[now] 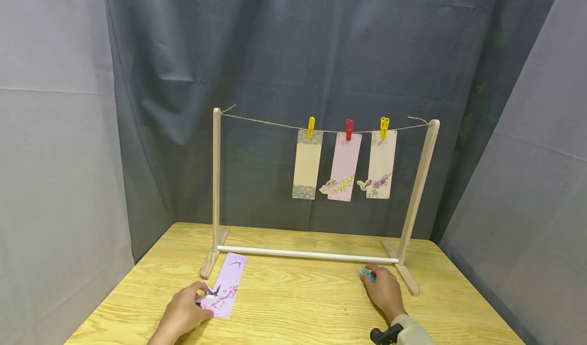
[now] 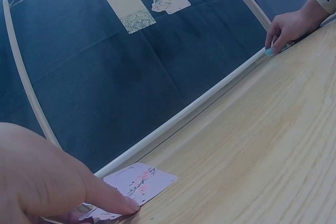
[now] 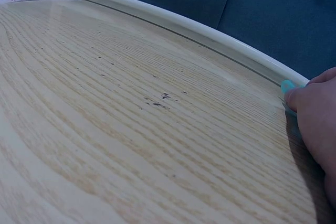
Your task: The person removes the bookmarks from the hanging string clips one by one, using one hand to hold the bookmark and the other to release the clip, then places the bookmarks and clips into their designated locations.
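A lilac paper bookmark (image 1: pixel 227 286) with pink blossoms and a dark swallow lies on the table at the left. My left hand (image 1: pixel 182 307) grips its lower left edge between thumb and fingers; the left wrist view shows a fingertip at the card's border (image 2: pixel 142 184). Over on the right, my right hand (image 1: pixel 384 290) pinches a teal clothespin (image 1: pixel 367 273) close to the tabletop. Only the tip of that clothespin (image 3: pixel 287 86) shows past the fingers in the right wrist view.
A wooden frame with left post (image 1: pixel 216 177) and right post (image 1: pixel 418 192) carries a string (image 1: pixel 270 123). Yellow and red clothespins hold a cream bookmark (image 1: pixel 307 164), a pink bookmark (image 1: pixel 345 161) and another cream one (image 1: pixel 381 164). A white rod (image 1: pixel 302 255) joins the feet.
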`<action>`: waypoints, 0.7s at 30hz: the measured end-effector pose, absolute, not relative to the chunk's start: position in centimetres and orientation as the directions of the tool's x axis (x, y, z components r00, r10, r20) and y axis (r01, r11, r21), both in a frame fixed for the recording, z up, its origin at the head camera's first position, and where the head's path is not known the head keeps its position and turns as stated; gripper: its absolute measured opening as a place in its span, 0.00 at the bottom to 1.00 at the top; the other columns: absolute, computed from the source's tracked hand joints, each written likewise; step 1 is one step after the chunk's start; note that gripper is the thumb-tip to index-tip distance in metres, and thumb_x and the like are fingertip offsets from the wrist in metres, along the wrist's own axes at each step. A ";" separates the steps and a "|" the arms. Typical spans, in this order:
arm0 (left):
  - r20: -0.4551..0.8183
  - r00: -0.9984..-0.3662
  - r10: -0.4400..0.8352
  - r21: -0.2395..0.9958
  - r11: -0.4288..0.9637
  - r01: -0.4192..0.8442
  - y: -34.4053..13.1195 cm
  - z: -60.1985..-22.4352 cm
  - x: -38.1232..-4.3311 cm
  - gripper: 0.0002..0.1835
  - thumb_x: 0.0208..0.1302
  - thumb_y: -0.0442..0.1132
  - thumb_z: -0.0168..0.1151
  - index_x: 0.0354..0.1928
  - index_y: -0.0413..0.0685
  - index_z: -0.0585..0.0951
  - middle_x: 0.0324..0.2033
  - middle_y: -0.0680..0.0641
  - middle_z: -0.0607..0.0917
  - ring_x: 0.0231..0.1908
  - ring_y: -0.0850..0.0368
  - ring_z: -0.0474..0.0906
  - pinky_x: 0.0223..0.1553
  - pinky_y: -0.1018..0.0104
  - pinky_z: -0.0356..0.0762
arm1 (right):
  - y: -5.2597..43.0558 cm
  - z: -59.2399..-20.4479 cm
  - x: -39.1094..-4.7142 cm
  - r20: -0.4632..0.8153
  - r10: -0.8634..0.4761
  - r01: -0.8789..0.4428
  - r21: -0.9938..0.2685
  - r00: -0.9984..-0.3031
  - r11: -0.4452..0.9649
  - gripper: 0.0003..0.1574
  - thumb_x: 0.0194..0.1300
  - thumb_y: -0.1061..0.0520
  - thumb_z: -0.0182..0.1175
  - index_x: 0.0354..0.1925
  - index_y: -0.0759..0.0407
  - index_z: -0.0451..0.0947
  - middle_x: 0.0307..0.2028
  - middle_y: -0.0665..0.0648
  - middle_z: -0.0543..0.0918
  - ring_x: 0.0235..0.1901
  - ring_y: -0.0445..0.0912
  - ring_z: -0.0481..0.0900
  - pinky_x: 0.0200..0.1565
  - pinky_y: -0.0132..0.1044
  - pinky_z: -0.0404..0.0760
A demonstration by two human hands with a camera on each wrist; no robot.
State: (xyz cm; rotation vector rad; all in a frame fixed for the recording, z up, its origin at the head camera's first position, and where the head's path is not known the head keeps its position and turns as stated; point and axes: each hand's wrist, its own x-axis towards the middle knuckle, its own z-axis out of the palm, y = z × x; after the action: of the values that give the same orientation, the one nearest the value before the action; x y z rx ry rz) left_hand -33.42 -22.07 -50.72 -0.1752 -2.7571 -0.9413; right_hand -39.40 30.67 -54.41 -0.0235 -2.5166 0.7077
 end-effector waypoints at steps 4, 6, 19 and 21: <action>0.244 -0.969 0.042 0.590 0.786 0.183 -22.1 -50.7 -33.5 0.29 0.41 0.37 0.83 0.48 0.44 0.83 0.34 0.49 0.85 0.38 0.50 0.81 0.37 0.47 0.77 | 30.7 -54.4 -39.4 0.466 0.149 -0.115 -0.490 -0.872 0.864 0.24 0.68 0.50 0.70 0.57 0.62 0.84 0.35 0.54 0.82 0.34 0.50 0.81 0.35 0.51 0.81; 0.244 -0.969 0.043 0.591 0.785 0.183 -22.1 -50.7 -33.5 0.29 0.41 0.37 0.83 0.48 0.44 0.83 0.35 0.49 0.85 0.38 0.49 0.82 0.38 0.47 0.77 | 30.7 -54.4 -39.5 0.463 0.148 -0.112 -0.488 -0.874 0.865 0.24 0.68 0.50 0.70 0.57 0.62 0.84 0.35 0.54 0.82 0.34 0.49 0.81 0.34 0.51 0.81; 0.234 -0.971 0.042 0.599 0.781 0.178 -22.1 -50.6 -33.4 0.29 0.41 0.38 0.83 0.50 0.43 0.83 0.36 0.47 0.86 0.40 0.47 0.83 0.40 0.44 0.78 | 30.8 -54.4 -39.4 0.443 0.152 -0.099 -0.494 -0.884 0.864 0.23 0.68 0.50 0.70 0.55 0.63 0.85 0.40 0.58 0.84 0.37 0.52 0.83 0.38 0.55 0.83; 0.231 -0.972 0.041 0.600 0.780 0.176 -22.1 -50.6 -33.4 0.29 0.41 0.37 0.83 0.50 0.42 0.83 0.36 0.47 0.86 0.40 0.47 0.83 0.40 0.44 0.78 | 30.7 -54.4 -39.4 0.442 0.151 -0.099 -0.493 -0.884 0.864 0.23 0.68 0.50 0.69 0.54 0.63 0.85 0.41 0.59 0.84 0.37 0.53 0.84 0.38 0.55 0.83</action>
State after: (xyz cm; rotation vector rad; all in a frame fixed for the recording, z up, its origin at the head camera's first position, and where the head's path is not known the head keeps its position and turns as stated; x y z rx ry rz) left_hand -33.44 -22.11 -50.64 -0.1708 -2.7673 -0.9631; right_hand -39.38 30.71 -54.44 -0.0383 -2.5586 0.7117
